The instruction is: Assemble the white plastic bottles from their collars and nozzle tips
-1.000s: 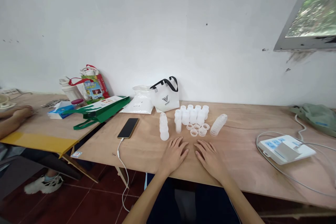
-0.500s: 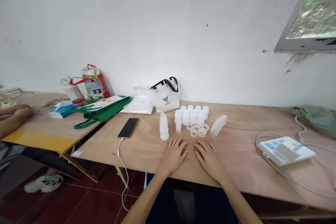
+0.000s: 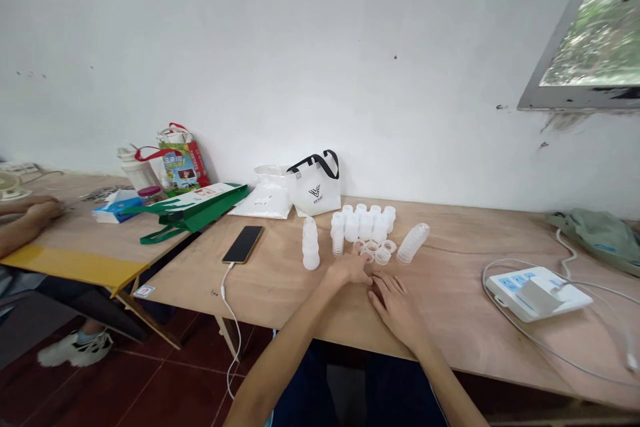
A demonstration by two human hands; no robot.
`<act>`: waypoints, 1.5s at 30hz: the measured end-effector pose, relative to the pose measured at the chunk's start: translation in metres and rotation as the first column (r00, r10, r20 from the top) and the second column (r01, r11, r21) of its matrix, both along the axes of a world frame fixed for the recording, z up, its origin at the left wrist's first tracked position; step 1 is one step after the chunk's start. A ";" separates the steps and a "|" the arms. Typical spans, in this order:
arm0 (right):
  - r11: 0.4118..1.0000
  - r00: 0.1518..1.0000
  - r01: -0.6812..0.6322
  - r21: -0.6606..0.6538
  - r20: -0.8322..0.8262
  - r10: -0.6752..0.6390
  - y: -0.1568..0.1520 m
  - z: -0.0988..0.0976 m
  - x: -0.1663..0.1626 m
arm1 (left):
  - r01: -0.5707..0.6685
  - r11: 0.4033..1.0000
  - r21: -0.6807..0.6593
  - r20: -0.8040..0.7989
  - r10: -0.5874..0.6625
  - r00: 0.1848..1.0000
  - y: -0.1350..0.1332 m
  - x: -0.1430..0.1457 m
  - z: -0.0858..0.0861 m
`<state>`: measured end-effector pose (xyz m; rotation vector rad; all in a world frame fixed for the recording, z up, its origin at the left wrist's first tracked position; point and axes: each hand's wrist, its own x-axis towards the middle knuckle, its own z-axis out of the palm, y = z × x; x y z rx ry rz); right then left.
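Observation:
My left hand point(image 3: 350, 268) reaches to the front of several clear plastic rings point(image 3: 383, 255), its forefinger stretched toward the nearest ones and its thumb apart. Whether it touches a ring I cannot tell. Flat on the wood, fingers out, lies my right hand point(image 3: 395, 303), close beside the left and holding nothing. Behind the rings stand several white translucent plastic bottles point(image 3: 366, 223) in rows. A stack of clear caps point(image 3: 413, 243) leans to the right of the rings. Two more upright stacks are on the left, a white stack point(image 3: 311, 245) and a clear ribbed one point(image 3: 338, 240).
A phone point(image 3: 243, 244) on a charging cable lies to the left. Against the wall are a white plastic package point(image 3: 265, 197) and a white bag point(image 3: 317, 190). A power strip point(image 3: 537, 293) with cables sits right. At the left table is another person's hand point(image 3: 47, 208).
My left hand has lifted from the tabletop and moved forward and right to the rings. My right hand stays resting on the table. The view has shifted slightly.

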<state>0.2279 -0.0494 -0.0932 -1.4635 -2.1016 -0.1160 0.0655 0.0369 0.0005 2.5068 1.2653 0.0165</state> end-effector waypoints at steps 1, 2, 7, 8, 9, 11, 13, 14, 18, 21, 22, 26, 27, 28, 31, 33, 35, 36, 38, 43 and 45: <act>1.000 1.000 0.002 -0.001 -0.002 -0.002 0.000 0.001 0.000 | 0.003 1.000 0.000 -0.005 -0.003 1.000 0.002 0.000 0.001; 1.000 1.000 0.001 -0.001 -0.005 -0.001 0.000 0.002 -0.001 | 0.006 1.000 0.008 -0.004 -0.006 1.000 0.002 0.000 0.001; 1.000 0.994 0.000 0.013 -0.107 0.001 -0.004 0.006 -0.002 | -0.011 0.999 0.048 0.002 0.011 1.000 -0.014 -0.010 -0.008; 0.999 0.985 0.036 0.028 -0.168 -0.031 -0.005 0.007 -0.002 | -0.020 0.998 0.055 0.011 0.020 1.000 -0.020 -0.013 -0.011; 0.995 0.969 0.085 0.045 -0.235 -0.072 -0.006 0.009 -0.002 | -0.030 0.997 0.068 0.031 0.028 0.999 -0.027 -0.017 -0.014; 0.981 0.934 0.174 0.087 -0.330 -0.136 -0.005 0.018 0.001 | -0.031 0.995 0.098 0.081 0.023 0.996 -0.042 -0.023 -0.021; 0.972 0.941 0.184 0.146 -0.312 -0.131 0.003 0.036 0.007 | -0.007 0.993 0.119 0.125 -0.008 0.992 -0.057 -0.028 -0.028; 0.971 0.960 0.151 0.187 -0.260 -0.100 0.010 0.049 0.012 | -0.002 0.992 0.130 0.148 -0.017 0.989 -0.063 -0.031 -0.031; 0.971 0.989 0.132 0.197 0.034 -0.141 0.063 0.116 0.037 | -0.036 0.983 0.178 0.240 -0.008 0.971 -0.078 -0.037 -0.040; 0.983 0.928 0.175 -0.062 0.344 -0.144 0.113 0.156 0.054 | -0.056 0.980 0.191 0.277 0.001 0.961 -0.080 -0.039 -0.044; 0.976 0.917 0.179 -0.122 0.380 -0.121 0.129 0.164 0.058 | -0.059 0.979 0.195 0.282 0.002 0.959 -0.080 -0.040 -0.045; 0.934 0.899 0.211 -0.289 0.432 -0.069 0.175 0.169 0.066 | -0.068 0.976 0.207 0.287 0.006 0.958 -0.080 -0.042 -0.049; 0.919 0.898 0.225 -0.323 0.435 -0.067 0.183 0.167 0.066 | -0.070 0.976 0.208 0.290 0.007 0.957 -0.080 -0.042 -0.049; 0.903 0.897 0.240 -0.357 0.436 -0.066 0.188 0.163 0.066 | -0.071 0.975 0.209 0.294 0.007 0.956 -0.080 -0.042 -0.050; 0.855 0.901 0.273 -0.440 0.429 -0.067 0.198 0.150 0.065 | -0.062 0.975 0.211 0.314 -0.007 0.949 -0.081 -0.042 -0.049; 0.843 0.905 0.291 -0.451 0.416 -0.090 0.200 0.145 0.065 | -0.061 0.977 0.205 0.319 -0.008 0.948 -0.081 -0.042 -0.048; 0.860 0.906 0.318 -0.398 0.394 -0.152 0.201 0.147 0.068 | -0.065 0.979 0.193 0.315 0.001 0.949 -0.081 -0.042 -0.047; 0.875 0.904 0.338 -0.347 0.377 -0.200 0.201 0.151 0.072 | -0.066 0.980 0.188 0.313 0.004 0.950 -0.081 -0.042 -0.046; 0.898 0.892 0.389 -0.205 0.325 -0.313 0.197 0.163 0.081 | -0.066 0.981 0.185 0.313 0.005 0.950 -0.081 -0.041 -0.045; 0.870 0.869 0.459 0.177 0.115 -0.482 0.154 0.184 0.101 | -0.063 0.979 0.193 0.316 -0.001 0.949 -0.081 -0.040 -0.046; 0.899 0.945 0.298 0.321 0.036 -0.326 0.120 0.174 0.099 | -0.060 0.980 0.189 0.314 -0.002 0.950 -0.081 -0.039 -0.045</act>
